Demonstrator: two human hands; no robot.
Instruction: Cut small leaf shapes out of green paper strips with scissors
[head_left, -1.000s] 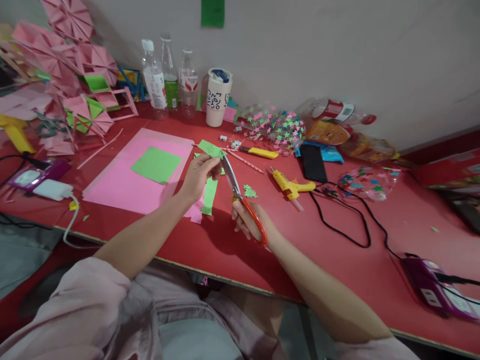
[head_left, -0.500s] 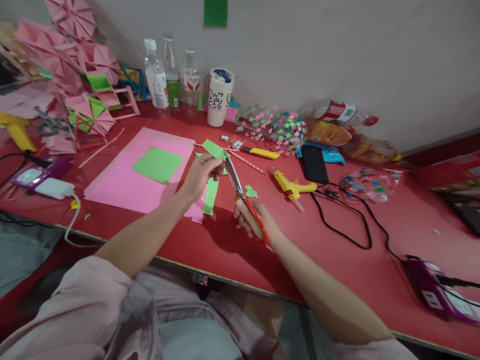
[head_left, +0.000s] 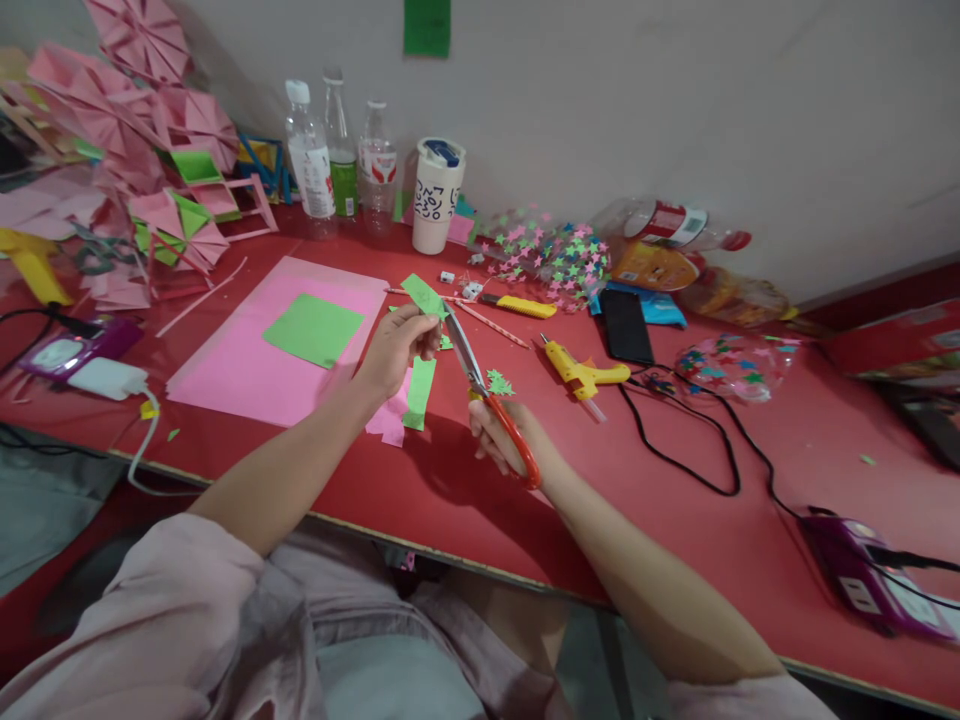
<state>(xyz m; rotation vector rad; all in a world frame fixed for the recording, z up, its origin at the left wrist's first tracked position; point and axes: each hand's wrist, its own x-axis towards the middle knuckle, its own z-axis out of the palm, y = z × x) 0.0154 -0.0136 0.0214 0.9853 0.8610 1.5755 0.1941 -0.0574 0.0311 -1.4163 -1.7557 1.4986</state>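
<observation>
My left hand [head_left: 395, 348] pinches a small piece of green paper [head_left: 422, 294] above the table. In my right hand [head_left: 501, 435] are scissors [head_left: 512, 434] with red handles, their blades [head_left: 463, 348] reaching up to the right edge of that paper. Whether the blades are fully closed is hard to make out. Below the left hand lie a green paper strip [head_left: 419, 395] and pink paper scraps [head_left: 389, 416]. A little pile of green cut-outs [head_left: 499, 382] rests just right of the blades.
Pink sheets [head_left: 225, 370] with a green square [head_left: 313, 330] on top lie at left. A yellow cutter [head_left: 526, 306], a yellow glue gun [head_left: 583, 371] with its black cord, and a phone [head_left: 628, 327] are at right. Bottles [head_left: 311, 170] and a cup [head_left: 437, 200] stand along the wall.
Both hands stay almost in place, with the scissors still at the paper's edge. The whole view has shifted very slightly.
</observation>
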